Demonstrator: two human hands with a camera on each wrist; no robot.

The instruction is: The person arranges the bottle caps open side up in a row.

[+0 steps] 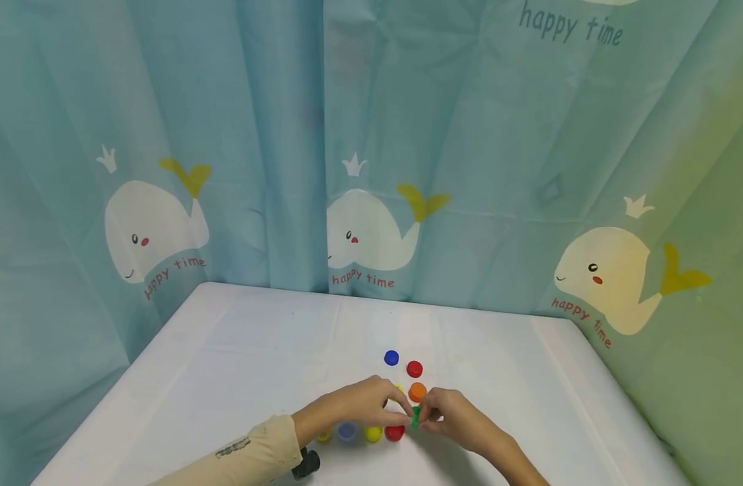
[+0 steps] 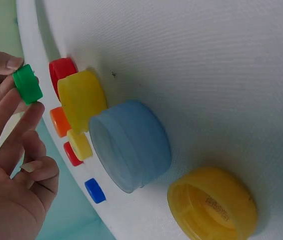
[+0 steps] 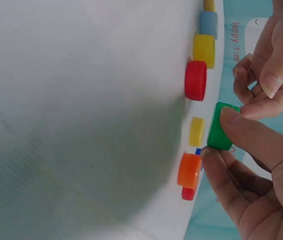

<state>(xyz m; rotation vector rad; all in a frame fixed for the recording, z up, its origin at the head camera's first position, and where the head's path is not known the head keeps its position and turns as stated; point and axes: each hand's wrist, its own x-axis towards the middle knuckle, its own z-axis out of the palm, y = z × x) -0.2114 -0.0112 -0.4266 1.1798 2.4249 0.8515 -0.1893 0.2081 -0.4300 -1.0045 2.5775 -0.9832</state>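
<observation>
A green bottle cap point(image 3: 219, 127) is held up above the white table, pinched between the thumb and fingers of my right hand point(image 1: 455, 417). My left hand point(image 1: 371, 401) comes in from the other side, and a fingertip touches or nearly touches the cap's edge. In the right wrist view, the thumb of that left hand point(image 3: 281, 65) stands apart from the cap. Below the hands a larger red cap point(image 3: 195, 81) stands beside a yellow cap point(image 2: 84, 100). An orange cap point(image 1: 417, 391) lies just beyond the fingers.
A translucent blue cap point(image 2: 131, 145) and an amber cap point(image 2: 211, 205) continue the near row. Farther back are a small pale-yellow cap point(image 2: 79, 145), a red cap point(image 1: 415, 368) and a dark-blue cap point(image 1: 392, 358). A whale-print curtain point(image 1: 286, 135) hangs behind the table point(image 1: 256, 337).
</observation>
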